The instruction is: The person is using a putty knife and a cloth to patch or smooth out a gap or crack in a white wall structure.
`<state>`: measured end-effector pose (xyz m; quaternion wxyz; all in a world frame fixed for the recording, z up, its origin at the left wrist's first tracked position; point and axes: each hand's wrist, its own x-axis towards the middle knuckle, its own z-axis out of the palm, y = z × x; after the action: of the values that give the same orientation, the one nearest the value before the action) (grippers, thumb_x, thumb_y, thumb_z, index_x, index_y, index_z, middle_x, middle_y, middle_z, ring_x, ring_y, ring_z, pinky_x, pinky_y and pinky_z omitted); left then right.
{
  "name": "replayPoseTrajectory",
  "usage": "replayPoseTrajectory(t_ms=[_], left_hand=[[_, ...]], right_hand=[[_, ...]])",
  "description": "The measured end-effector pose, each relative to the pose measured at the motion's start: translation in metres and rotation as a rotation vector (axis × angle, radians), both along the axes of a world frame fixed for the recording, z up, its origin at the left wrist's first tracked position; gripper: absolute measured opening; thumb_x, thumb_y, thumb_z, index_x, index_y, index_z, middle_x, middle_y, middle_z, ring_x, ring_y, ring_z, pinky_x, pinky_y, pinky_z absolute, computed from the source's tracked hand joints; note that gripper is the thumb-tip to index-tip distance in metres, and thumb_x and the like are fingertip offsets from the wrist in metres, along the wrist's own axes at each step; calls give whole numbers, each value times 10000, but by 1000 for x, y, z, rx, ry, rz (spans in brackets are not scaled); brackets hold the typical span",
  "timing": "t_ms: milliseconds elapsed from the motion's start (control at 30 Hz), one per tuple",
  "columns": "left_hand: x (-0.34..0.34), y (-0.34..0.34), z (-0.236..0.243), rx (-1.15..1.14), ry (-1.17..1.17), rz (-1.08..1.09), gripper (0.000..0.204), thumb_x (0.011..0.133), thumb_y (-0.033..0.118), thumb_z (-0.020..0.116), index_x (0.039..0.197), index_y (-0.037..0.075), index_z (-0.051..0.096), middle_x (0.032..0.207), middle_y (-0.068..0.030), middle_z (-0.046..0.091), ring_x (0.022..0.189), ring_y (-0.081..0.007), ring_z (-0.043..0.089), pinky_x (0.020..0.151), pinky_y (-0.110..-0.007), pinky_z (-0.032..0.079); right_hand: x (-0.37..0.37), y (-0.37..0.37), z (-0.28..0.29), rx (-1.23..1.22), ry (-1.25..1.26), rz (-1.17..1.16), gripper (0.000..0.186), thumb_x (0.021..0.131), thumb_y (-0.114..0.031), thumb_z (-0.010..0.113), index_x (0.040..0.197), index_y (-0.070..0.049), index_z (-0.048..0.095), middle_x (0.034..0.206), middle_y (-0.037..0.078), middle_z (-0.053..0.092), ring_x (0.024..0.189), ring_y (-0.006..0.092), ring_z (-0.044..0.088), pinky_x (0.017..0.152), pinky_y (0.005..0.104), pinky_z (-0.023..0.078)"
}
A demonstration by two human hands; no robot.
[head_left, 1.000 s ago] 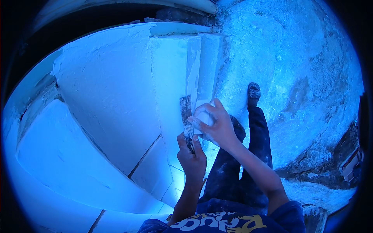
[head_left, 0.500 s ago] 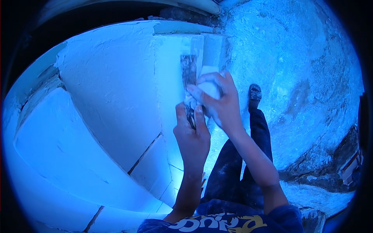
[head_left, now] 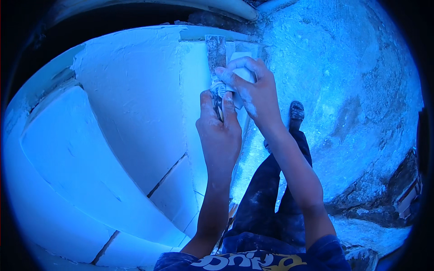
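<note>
My left hand (head_left: 220,133) is closed round the handle of a putty knife (head_left: 216,52), whose long, stained blade points away from me. In my right hand (head_left: 260,90) is a flat white piece (head_left: 245,74); its exact kind cannot be made out. The right thumb and fingers are bent round this piece, close beside the knife. The right thumb lies against or just over the lower blade. Both hands are above the pale plastered surface (head_left: 135,95), near its right edge.
A dark gap (head_left: 166,176) crosses the plastered surface on the left, with a curved raised part (head_left: 77,149) beside it. On the right lies a rough, blotchy floor (head_left: 343,99), with my sandalled foot (head_left: 296,110) on it. A pale pipe-like bar (head_left: 217,5) runs along the far edge.
Both hands have moved farther away from me and slightly left, carrying the putty knife and white piece with them. Each hand keeps its hold.
</note>
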<state>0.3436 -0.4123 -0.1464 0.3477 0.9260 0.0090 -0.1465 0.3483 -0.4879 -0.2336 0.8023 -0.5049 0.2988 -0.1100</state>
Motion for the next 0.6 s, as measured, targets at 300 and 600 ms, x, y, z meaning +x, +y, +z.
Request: replayPoseTrajectory(t_ms=[300,600], left_hand=[[-21,24,-7,111,-25,-52,249,1035,162,562,1178,-36,510,785,-245,678,677,-282,725,566,-396,499],[-79,76,0,61,19,-70,272,1026,158,570,1207,-27,485,699,-234,640,654,-359,714,524,-449,470]], right_hand=[[-21,16,-5,-165,87,33,230,828,-230,830,903,-46,714,970,97,606,897,209,605,797,330,482],[-84,72,-3,42,107,59,245,841,-227,827,908,-31,696,939,85,552,879,191,619,743,332,497]])
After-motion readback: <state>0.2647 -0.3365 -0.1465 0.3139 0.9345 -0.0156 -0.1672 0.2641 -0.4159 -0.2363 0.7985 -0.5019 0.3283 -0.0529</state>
